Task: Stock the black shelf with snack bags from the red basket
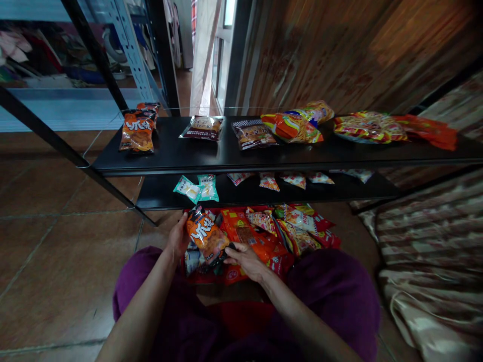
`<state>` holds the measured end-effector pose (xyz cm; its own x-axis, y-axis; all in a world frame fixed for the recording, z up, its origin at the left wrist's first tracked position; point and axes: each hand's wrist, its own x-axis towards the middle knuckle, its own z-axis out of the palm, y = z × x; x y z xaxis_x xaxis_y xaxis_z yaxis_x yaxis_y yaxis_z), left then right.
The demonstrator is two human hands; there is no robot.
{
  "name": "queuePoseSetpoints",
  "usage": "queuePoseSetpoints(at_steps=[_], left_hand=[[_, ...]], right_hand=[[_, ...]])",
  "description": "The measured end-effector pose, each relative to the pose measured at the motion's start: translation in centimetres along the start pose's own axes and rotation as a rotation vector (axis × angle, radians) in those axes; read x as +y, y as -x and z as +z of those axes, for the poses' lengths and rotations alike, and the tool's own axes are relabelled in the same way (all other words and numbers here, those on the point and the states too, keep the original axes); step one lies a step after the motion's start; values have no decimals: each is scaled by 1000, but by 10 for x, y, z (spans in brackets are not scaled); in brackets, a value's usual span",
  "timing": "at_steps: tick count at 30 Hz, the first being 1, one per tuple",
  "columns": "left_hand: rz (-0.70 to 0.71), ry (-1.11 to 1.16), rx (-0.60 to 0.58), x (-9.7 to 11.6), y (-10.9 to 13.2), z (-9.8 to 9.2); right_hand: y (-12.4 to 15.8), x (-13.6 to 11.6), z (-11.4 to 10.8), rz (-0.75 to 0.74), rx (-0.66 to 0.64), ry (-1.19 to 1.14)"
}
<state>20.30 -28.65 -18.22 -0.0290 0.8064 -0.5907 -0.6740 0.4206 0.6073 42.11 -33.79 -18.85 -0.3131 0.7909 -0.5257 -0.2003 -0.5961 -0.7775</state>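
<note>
An orange-and-black snack bag (207, 236) is held between my two hands, tilted, above a pile of snack packets (247, 231) on the floor. My left hand (179, 237) grips its upper left edge. The lower right corner is pinched by my right hand (243, 259). Two similar orange bags (138, 131) stand together at the left end of the upper black shelf (169, 151). Further right on that shelf lie a brown-and-white packet (203, 128), another brown packet (254, 134), and several yellow and red noodle bags (292, 126).
The lower shelf (162, 193) bears two green-and-white packets (198, 188) and several small packets (293, 179). A thin black post (56, 136) slants down at the left. Patterned curtain cloth (422, 266) hangs at the right. My bent knees (335, 296) flank the pile.
</note>
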Motion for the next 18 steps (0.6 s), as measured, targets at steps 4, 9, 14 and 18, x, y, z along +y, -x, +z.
queuePoseSetpoints(at_steps=[4, 9, 14, 18], left_hand=[[-22, 40, -25, -1, -3, -3], [89, 85, 6, 0, -2, -5], [161, 164, 109, 2, 0, 0], [183, 173, 121, 6, 4, 5]], right_hand=[[0, -1, -7, 10, -2, 38], [2, -2, -10, 25, 12, 71], [2, 4, -1, 22, 65, -11], [1, 5, 4, 12, 83, -77]])
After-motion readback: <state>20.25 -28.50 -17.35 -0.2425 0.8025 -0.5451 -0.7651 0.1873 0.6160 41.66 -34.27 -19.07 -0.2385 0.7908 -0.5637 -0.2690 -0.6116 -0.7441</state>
